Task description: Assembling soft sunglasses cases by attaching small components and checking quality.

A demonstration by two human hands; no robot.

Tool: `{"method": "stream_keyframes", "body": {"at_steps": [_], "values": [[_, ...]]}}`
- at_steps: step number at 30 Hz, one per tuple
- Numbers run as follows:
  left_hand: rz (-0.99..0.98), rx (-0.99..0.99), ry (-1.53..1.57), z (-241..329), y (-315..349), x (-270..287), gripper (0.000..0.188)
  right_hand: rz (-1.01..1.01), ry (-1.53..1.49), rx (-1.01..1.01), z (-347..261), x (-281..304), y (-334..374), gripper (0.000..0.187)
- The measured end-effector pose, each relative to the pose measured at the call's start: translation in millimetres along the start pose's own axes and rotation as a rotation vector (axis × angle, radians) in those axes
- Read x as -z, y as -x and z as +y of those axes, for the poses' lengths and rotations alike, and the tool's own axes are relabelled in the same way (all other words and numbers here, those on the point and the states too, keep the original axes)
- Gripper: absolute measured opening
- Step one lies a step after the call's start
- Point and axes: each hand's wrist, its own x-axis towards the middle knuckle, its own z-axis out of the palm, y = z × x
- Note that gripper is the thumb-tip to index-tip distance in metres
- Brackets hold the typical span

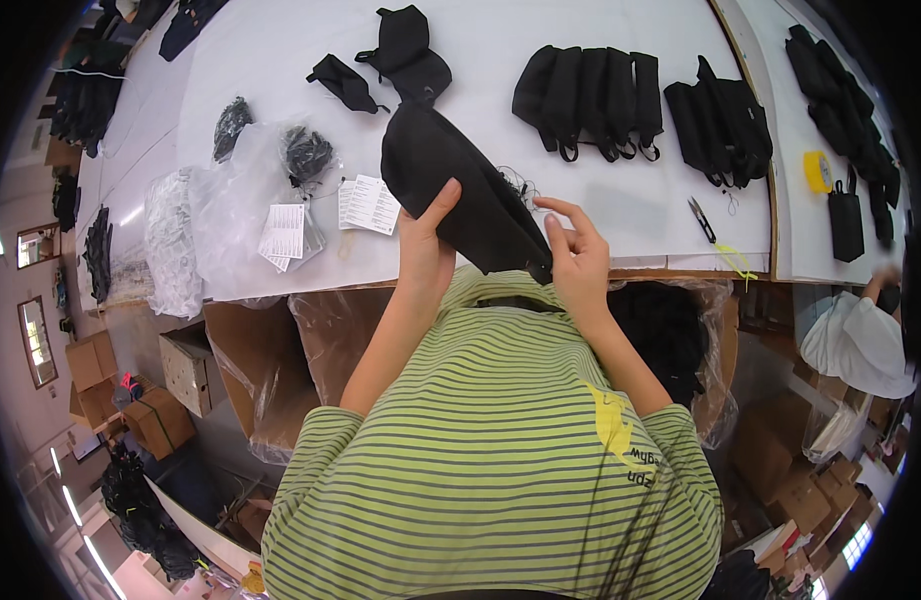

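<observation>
A long black fabric pouch (450, 190) is held up at a tilt above the table's near edge. My left hand (430, 235) is closed around its left side, with the thumb lying across the front. At the pouch's lower right end, my right hand (580, 250) is closed on its edge, the index finger and thumb pointing toward the opening. Thin black cords (520, 187) show just beyond those fingertips. Whether the right fingers also pinch a cord, I cannot tell. Beyond the pouch lie a larger black pouch (405, 50) and a small one (345, 83).
Black pouches (590, 95) lie in a row at the far right, beside another group (720, 125). Black-handled snips (701, 218) rest near the edge. Printed cards (370, 204), plastic bags (235, 210) and black cord bundles (305, 152) sit left. Lined cartons (250, 345) stand below the table.
</observation>
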Motion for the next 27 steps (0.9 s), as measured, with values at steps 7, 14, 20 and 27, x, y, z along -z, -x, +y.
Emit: {"method": "stream_keyframes", "body": {"at_steps": [7,14,20,27], "values": [[-0.146,0.080,-0.263,15.2,5.5,-4.4,0.038,-0.183,-0.357,0.131,0.2,8.7,-26.5,0.027],[-0.340,0.211,-0.437,20.7,20.1,-17.9,0.038,0.133,-0.506,0.170,-19.7,-1.6,-42.9,0.020],[-0.295,0.252,-0.378,18.9,20.4,-17.0,0.040,0.200,-0.154,0.415,-13.1,6.5,-43.0,0.011],[-0.179,0.250,-0.189,11.0,0.6,-6.0,0.034,-0.069,-0.069,0.392,-29.8,-0.7,-8.2,0.012]]}}
